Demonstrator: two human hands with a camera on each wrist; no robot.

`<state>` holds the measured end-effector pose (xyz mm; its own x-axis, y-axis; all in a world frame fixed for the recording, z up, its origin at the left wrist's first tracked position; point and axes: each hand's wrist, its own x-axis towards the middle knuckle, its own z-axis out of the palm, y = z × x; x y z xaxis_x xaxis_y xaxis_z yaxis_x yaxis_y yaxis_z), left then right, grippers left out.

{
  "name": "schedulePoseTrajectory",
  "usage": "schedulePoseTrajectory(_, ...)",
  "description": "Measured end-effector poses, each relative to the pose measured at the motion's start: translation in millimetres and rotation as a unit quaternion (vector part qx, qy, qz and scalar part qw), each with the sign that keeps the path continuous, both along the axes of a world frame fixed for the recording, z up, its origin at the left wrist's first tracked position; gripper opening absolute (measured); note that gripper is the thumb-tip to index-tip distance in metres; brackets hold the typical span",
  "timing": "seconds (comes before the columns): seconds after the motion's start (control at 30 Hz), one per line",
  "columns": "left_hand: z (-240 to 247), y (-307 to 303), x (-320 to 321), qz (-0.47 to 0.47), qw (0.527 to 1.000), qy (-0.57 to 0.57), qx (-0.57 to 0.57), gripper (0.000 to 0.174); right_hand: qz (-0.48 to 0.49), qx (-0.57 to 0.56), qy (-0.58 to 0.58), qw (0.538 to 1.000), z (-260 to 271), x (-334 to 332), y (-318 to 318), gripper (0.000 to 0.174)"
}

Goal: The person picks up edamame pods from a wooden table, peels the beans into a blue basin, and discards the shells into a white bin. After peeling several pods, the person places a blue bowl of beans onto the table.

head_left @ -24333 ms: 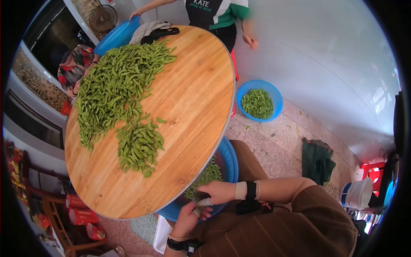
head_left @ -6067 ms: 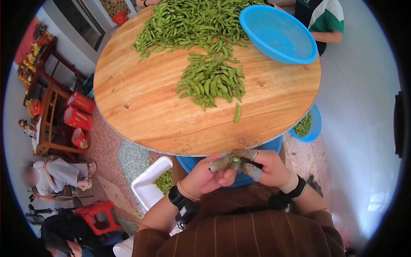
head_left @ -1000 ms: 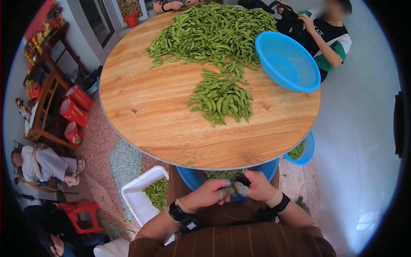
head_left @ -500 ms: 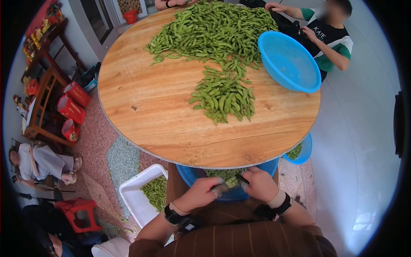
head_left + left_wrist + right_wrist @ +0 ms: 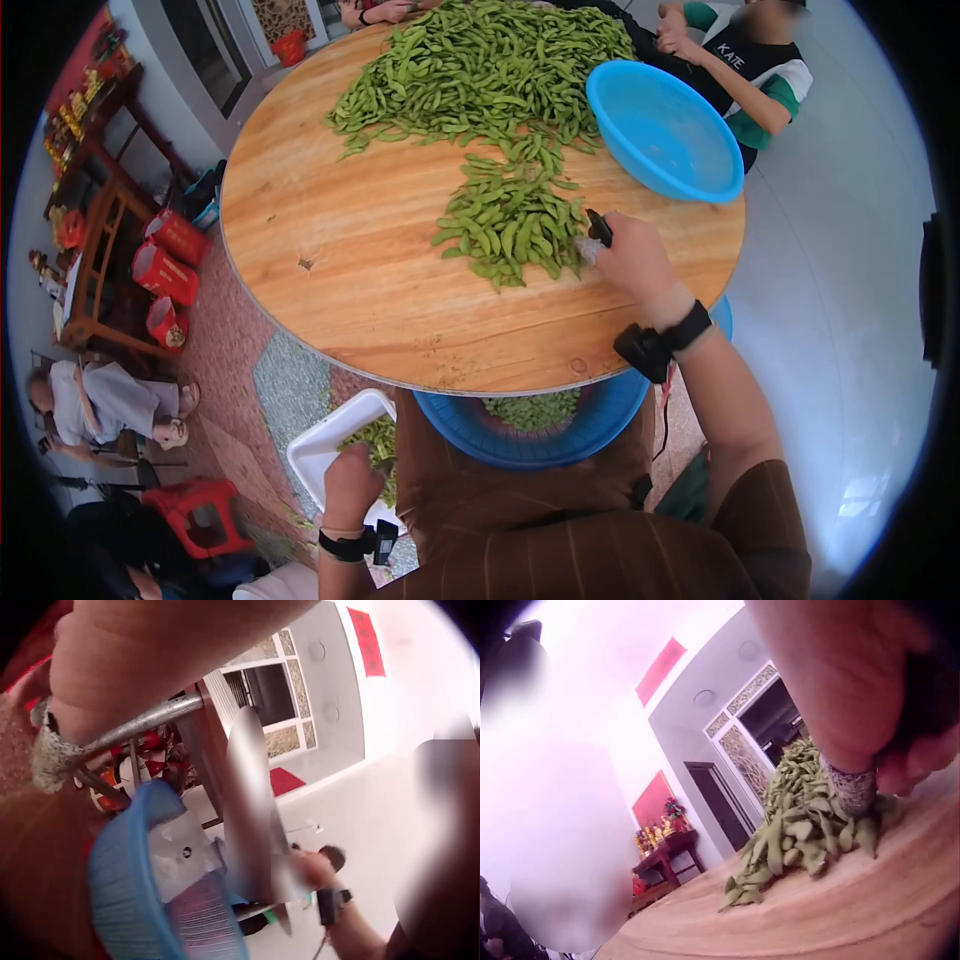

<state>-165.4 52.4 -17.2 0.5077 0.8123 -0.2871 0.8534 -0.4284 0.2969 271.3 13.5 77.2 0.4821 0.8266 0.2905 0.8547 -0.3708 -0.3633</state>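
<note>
My right hand reaches over the round table to the small heap of edamame pods, gripping a slim black-handled tool whose working end is hidden. In the right wrist view, a finger in a grey wrap touches the pods. My left hand hangs over the white tub of pods, its wrapped fingertips pointing down and no object showing in it. Shelled green beans lie in the blue basin between my legs.
A larger edamame heap covers the far side of the wooden table. An empty light-blue basin stands at its right. Two people are at the far side. A red stool stands at the lower left.
My hands have parted from above the blue basin. The right has moved forward to the small heap with the black-handled tool; the left has swung left over the white tub.
</note>
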Motion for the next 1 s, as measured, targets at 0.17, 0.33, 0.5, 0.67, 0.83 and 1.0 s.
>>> schedulePoseTrajectory(0.17, 32, -1, 50, -0.091, 0.986, -0.091, -0.105, 0.028, 0.030, -0.065, 0.058, 0.996, 16, -12, -12, 0.026)
schedulePoseTrajectory(0.33, 57, -8, 119, -0.256, 0.888, -0.334, -0.183, 0.021, 0.020, -0.031, 0.130, 0.991, 18, -35, -45, 0.026)
schedulePoseTrajectory(0.5, 76, -24, 171, -0.122, 0.800, -0.452, -0.376, 0.021, 0.030, 0.008, 0.696, 0.717, 25, -80, -75, 0.016)
schedulePoseTrajectory(0.67, 73, -17, 177, -0.048, 0.623, -0.438, -0.646, 0.019, 0.084, 0.014, 0.762, 0.642, 11, -89, -92, 0.017)
schedulePoseTrajectory(0.83, 76, -21, 172, 0.009, 0.501, -0.471, -0.726, 0.017, 0.154, 0.032, 0.688, 0.708, 9, -94, -95, 0.019)
schedulePoseTrajectory(1.0, 74, -26, 173, 0.011, 0.611, -0.499, -0.615, 0.015, 0.136, 0.025, 0.638, 0.758, 18, -104, -102, 0.022)
